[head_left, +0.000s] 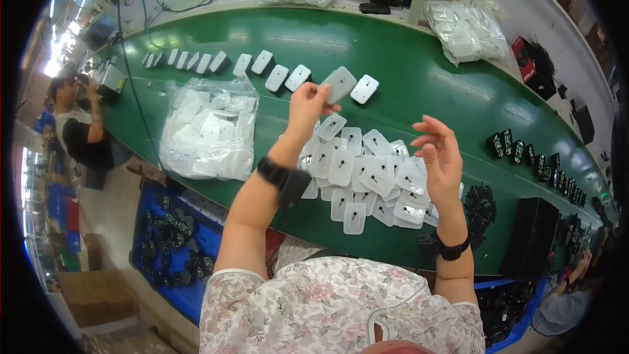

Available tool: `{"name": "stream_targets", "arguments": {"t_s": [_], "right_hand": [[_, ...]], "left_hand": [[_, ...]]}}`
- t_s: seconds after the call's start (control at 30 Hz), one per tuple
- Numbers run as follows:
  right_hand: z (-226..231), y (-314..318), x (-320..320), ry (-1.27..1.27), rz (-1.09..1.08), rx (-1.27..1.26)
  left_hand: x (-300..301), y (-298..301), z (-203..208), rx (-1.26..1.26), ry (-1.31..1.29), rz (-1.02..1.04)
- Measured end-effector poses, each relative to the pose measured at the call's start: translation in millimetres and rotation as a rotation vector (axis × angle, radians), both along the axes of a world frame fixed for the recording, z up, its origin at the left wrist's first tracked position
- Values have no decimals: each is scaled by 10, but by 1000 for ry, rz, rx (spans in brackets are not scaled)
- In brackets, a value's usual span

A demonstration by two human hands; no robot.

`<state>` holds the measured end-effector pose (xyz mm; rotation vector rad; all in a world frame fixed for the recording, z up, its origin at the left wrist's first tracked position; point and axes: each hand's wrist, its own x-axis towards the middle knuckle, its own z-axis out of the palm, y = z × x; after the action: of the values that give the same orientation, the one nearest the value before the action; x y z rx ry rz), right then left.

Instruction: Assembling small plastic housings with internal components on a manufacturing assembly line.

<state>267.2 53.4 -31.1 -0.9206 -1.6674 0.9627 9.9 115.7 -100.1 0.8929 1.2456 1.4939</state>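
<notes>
Left grip (306, 110): closed, thumb and fingers pinching one casing piece (340, 84) by its near left edge. Casing piece: flat rounded rectangle, pale grey-white, small dark holes in the upturned face, held tilted above the green surface (393, 46). Right grip (443, 160): fingers spread and slightly curled, thumb apart, raised over the right side of the pile. Between and below the two grips: pile of translucent pieces (373, 177), rounded rectangles, each visible one bearing a small black part near its middle, overlapping at mixed angles. Just right of the held piece: one white casing (364, 89), rounded corners, dark dots on top. Left of the left grip, farther from the person: row of white casings (276, 78), stood at intervals. Left of the left grip, nearer: clear plastic bag (209, 134) filled with white pieces; faint marking on its lower left, too blurred to read. Right of the right grip, nearer: heap of small black parts (480, 213), then a black box (529, 236). Farther right: row of dark modules (544, 167) with green faces, any print too small to tell.
</notes>
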Motion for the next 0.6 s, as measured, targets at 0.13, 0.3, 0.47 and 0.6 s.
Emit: {"name": "stream_targets", "arguments": {"t_s": [0.13, 0.3, 0.47, 0.6], "right_hand": [[-113, -45, 43, -56, 30, -25], [-102, -160, 108, -49, 21, -53], [-70, -236, 140, -53, -10, -62], [-11, -166, -26, -92, 40, -38]], "left_hand": [[-118, 560, -423, -152, 65, 58], [-84, 851, -614, -332, 323, 7], [-90, 891, -456, -472, 589, -56], [-162, 693, -346, -414, 1023, 130]]}}
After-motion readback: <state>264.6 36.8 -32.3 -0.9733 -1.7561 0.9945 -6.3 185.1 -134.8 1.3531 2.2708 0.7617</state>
